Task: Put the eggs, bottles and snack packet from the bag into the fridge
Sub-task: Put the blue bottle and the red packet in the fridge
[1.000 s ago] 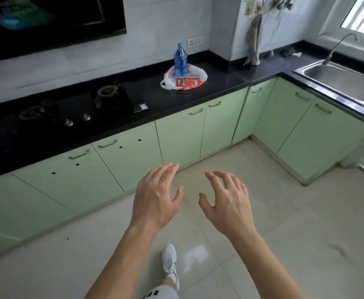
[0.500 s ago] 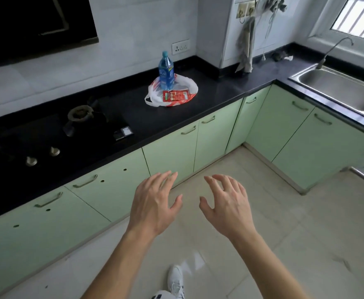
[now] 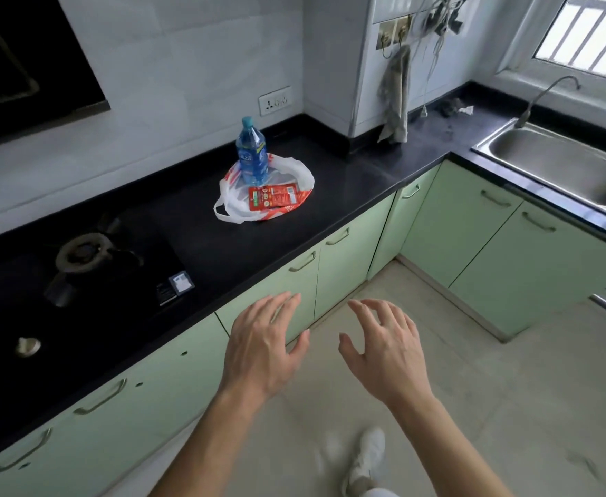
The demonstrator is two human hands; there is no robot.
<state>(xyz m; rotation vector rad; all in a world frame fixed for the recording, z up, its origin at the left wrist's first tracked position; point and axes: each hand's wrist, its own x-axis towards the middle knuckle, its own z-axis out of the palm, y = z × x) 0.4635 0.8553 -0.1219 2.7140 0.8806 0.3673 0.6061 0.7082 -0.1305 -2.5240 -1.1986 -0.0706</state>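
Grip empty: left hand (image 3: 262,353) and right hand (image 3: 384,356) are held spread in the air, fingers loosely bent, well short of the table (image 3: 294,238). Risk judged: the blue bottle (image 3: 252,157), upright in the slack plastic bag (image 3: 231,197), may be toppled if the bag is tugged; eggs, not seen, may be crushed under folds. Bag contents noted: bottle, and a red snack packet (image 3: 274,197) flat at the mouth.

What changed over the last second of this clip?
The person walked closer to the counter, so the bag, bottle and snack packet now sit nearer and lower in view. Nothing was picked up or let go. The left hand and right hand stay open and empty.
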